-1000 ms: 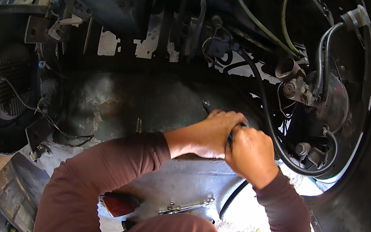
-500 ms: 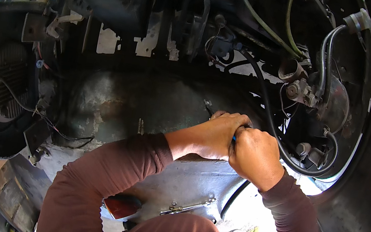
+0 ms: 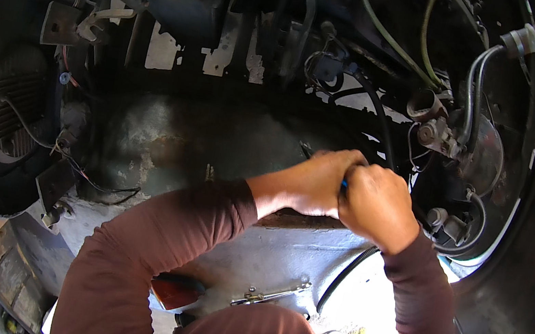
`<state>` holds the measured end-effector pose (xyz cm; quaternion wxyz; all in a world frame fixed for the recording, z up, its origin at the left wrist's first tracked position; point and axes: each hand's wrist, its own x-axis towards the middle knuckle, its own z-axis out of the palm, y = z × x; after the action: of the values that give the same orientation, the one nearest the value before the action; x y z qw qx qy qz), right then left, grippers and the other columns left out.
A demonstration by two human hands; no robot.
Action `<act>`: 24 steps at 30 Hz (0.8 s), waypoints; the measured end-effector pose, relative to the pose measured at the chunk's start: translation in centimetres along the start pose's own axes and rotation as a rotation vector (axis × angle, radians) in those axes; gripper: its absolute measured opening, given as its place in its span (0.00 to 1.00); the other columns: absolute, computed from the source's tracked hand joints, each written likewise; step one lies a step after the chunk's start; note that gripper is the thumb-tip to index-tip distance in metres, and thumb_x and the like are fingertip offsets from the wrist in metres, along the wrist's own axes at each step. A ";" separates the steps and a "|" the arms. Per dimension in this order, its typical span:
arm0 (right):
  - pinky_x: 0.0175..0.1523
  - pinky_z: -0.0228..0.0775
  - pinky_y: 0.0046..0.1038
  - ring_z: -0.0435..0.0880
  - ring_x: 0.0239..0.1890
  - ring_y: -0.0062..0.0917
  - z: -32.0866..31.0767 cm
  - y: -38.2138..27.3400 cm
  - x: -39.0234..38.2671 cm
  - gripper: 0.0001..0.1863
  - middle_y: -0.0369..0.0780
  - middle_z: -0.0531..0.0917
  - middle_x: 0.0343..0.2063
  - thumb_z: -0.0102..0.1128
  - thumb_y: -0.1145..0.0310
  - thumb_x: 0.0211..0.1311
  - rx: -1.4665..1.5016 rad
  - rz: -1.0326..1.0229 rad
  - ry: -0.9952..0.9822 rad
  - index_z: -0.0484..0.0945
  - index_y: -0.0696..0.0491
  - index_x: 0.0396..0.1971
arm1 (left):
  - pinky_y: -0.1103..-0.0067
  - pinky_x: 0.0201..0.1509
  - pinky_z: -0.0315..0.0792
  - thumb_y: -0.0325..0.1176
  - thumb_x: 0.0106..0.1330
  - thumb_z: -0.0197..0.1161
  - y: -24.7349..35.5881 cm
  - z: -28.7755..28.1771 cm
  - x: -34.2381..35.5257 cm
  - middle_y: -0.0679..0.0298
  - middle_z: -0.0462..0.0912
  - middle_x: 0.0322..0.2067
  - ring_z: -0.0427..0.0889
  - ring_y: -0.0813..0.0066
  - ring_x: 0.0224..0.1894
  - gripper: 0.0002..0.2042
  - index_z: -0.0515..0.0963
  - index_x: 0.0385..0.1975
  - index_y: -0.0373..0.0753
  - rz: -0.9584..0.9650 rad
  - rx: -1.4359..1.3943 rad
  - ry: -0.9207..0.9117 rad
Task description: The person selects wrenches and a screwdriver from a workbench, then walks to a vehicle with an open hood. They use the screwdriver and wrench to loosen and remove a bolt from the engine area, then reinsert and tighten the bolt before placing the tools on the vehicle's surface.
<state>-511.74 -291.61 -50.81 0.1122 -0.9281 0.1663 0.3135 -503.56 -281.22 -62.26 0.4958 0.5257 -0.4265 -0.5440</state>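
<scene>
Your hands meet over the middle of the engine bay, and the tool (image 3: 344,184), a thin shaft with a blue grip, sits clamped between them; its dark tip pokes out to the upper left. Below, a spanner (image 3: 270,295) lies on the grey metal panel (image 3: 281,259), well apart. Your left hand (image 3: 320,182) and right hand (image 3: 378,206) are both fisted tight, touching each other.
</scene>
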 end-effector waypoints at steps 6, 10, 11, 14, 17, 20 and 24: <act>0.38 0.84 0.41 0.90 0.30 0.46 -0.3 0.1 0.3 0.13 0.50 0.87 0.24 0.71 0.68 0.45 -0.007 -0.014 -0.022 0.85 0.62 0.29 | 0.64 0.63 0.75 0.31 0.47 0.82 0.1 0.3 -0.1 0.47 0.85 0.52 0.83 0.47 0.57 0.32 0.76 0.54 0.33 0.002 -0.134 0.054; 0.38 0.84 0.42 0.91 0.30 0.47 0.2 0.4 0.0 0.13 0.52 0.87 0.24 0.70 0.68 0.47 0.006 -0.002 -0.005 0.85 0.62 0.28 | 0.67 0.63 0.76 0.34 0.47 0.84 -0.2 0.4 0.2 0.46 0.83 0.56 0.82 0.50 0.61 0.38 0.74 0.60 0.30 -0.039 0.018 -0.031; 0.37 0.84 0.43 0.90 0.29 0.48 -0.1 0.2 -0.4 0.12 0.53 0.87 0.24 0.69 0.67 0.48 -0.006 -0.004 -0.045 0.85 0.63 0.28 | 0.67 0.62 0.77 0.34 0.47 0.84 0.3 0.9 -0.3 0.45 0.83 0.56 0.83 0.48 0.59 0.37 0.75 0.59 0.29 0.011 0.014 0.046; 0.35 0.84 0.43 0.90 0.27 0.48 0.8 0.6 -0.3 0.11 0.53 0.86 0.22 0.66 0.68 0.50 0.011 -0.004 0.024 0.85 0.62 0.27 | 0.66 0.65 0.75 0.34 0.48 0.82 0.8 0.2 0.1 0.45 0.82 0.57 0.81 0.48 0.61 0.36 0.75 0.58 0.30 -0.079 0.000 -0.024; 0.33 0.83 0.44 0.89 0.25 0.48 1.1 0.7 -0.6 0.10 0.52 0.85 0.21 0.66 0.69 0.50 0.020 -0.018 0.048 0.84 0.62 0.25 | 0.62 0.70 0.68 0.39 0.49 0.81 -0.8 1.9 -0.1 0.47 0.81 0.57 0.78 0.47 0.63 0.35 0.77 0.58 0.32 0.037 0.095 0.047; 0.32 0.83 0.44 0.88 0.24 0.47 1.5 1.5 -1.3 0.09 0.50 0.85 0.20 0.66 0.68 0.50 0.017 -0.028 0.124 0.84 0.60 0.24 | 0.60 0.71 0.66 0.41 0.50 0.80 -0.5 2.8 0.1 0.48 0.80 0.57 0.76 0.47 0.64 0.35 0.77 0.58 0.33 0.010 0.108 0.066; 0.33 0.82 0.45 0.88 0.25 0.47 0.6 1.9 -2.2 0.08 0.51 0.85 0.20 0.65 0.69 0.50 0.025 -0.031 0.037 0.83 0.59 0.22 | 0.59 0.71 0.65 0.41 0.51 0.80 -0.1 3.1 0.6 0.48 0.80 0.57 0.76 0.47 0.64 0.35 0.76 0.60 0.34 -0.026 0.117 0.065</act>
<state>-514.41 -292.69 -50.10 0.1256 -0.9347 0.1580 0.2925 -506.63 -281.97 -62.20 0.4708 0.5767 -0.4344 -0.5071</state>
